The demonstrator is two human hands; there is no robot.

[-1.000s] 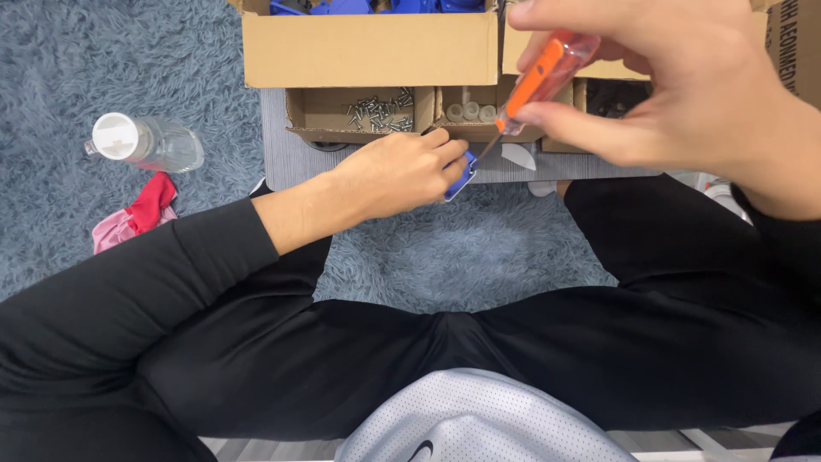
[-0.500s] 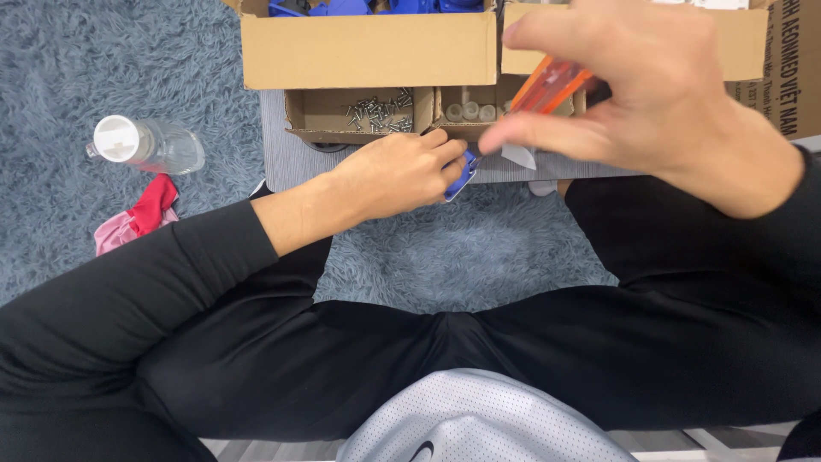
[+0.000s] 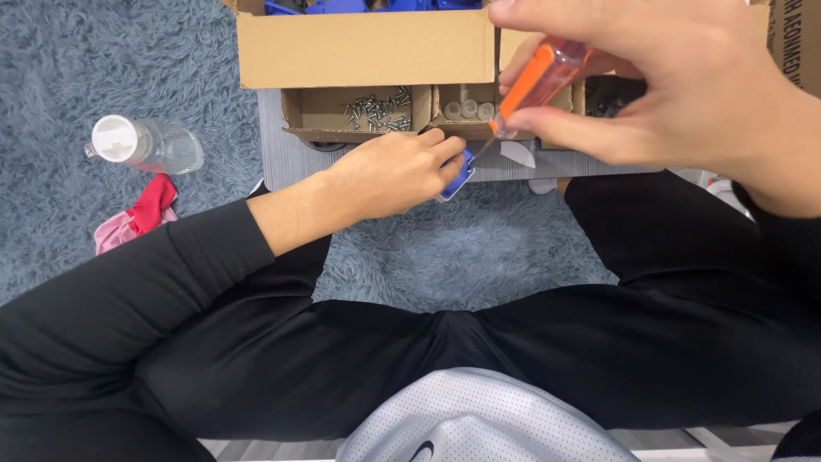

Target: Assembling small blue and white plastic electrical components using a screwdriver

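- Biggest nearby, at twelve o'clock, I see a brown cardboard box (image 3: 368, 47) holding blue parts, its front wall standing behind the work.
- Below it, small cardboard trays (image 3: 355, 111) of silver screws sit on a grey ribbed board (image 3: 282, 162).
- A clear plastic bottle with a white cap (image 3: 145, 144) and a red-and-pink cloth (image 3: 137, 214) lie at nine o'clock on shaggy blue-grey carpet (image 3: 479, 257).
- My left hand (image 3: 393, 171) clamps a small blue plastic part (image 3: 457, 175) against the board's edge.
- My right hand (image 3: 676, 85) grips an orange-handled screwdriver (image 3: 534, 85), long axis running one to seven o'clock, tip down on the part.
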